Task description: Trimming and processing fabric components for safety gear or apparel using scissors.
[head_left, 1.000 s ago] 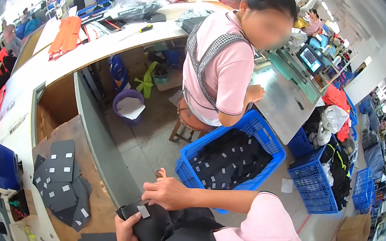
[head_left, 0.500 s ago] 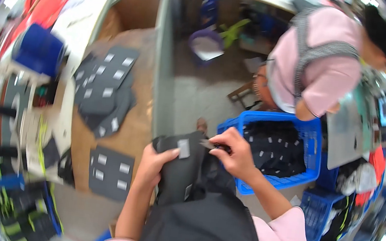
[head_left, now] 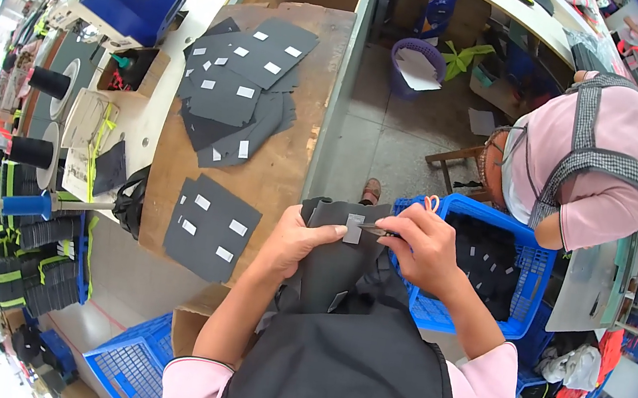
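My left hand [head_left: 289,245] grips a dark grey fabric piece [head_left: 324,274] in front of my lap, its thumb pressed beside a white label [head_left: 353,230]. Small metal thread snips [head_left: 376,230] are in my right hand [head_left: 431,250], with an orange finger loop showing above the fingers. The tips of the snips reach the right edge of the label; whether they touch a thread is too small to tell. Lower on the same fabric another white label [head_left: 337,301] shows. The rest of the fabric hangs toward my black apron [head_left: 345,367].
Labelled grey pieces [head_left: 223,98] lie piled on the wooden board [head_left: 290,171] at left, with a single piece [head_left: 212,229] nearer. A blue crate [head_left: 516,326] of dark pieces stands right, beside a seated co-worker [head_left: 608,148]. Another blue crate [head_left: 131,368] sits lower left.
The view has swung left, so the scene sits further right. My right hand has brought the snips' tips closer to the label; the left hand keeps its grip on the fabric.
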`<state>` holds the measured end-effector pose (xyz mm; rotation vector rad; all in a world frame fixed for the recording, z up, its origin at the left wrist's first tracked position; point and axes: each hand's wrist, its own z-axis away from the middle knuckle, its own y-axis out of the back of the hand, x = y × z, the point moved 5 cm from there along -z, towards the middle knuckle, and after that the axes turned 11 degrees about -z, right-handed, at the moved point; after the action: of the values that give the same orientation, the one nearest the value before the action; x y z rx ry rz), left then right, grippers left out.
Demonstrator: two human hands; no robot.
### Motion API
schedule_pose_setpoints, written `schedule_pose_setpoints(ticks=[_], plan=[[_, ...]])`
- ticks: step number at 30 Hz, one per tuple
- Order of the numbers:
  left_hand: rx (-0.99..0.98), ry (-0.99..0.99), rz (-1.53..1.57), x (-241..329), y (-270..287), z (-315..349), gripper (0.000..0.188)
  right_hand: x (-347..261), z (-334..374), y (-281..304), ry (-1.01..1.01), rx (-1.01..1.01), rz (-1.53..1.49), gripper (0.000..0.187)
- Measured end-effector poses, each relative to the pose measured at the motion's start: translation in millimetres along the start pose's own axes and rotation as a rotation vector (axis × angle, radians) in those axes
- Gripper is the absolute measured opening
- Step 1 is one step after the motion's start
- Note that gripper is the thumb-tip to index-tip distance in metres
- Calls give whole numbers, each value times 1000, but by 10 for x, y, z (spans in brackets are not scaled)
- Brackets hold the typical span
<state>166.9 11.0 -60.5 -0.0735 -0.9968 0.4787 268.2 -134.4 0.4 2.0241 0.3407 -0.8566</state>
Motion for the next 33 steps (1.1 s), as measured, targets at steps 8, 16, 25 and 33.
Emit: schedule_pose_setpoints(ticks=[8,16,25,33], plan=[[-27,5,-19,29,-22,-25,24,21,-184,16,76,-130,4,31],[-38,22,-7,32,-34,-7,23,47,-166,77,30,-110,-32,28],[-28,45,0,-11,-9,-13,22,31,-186,65,159,-145,7,28],[-110,-41,28,-30,47,11,38,117,-174,37,65,-242,-80,27]])
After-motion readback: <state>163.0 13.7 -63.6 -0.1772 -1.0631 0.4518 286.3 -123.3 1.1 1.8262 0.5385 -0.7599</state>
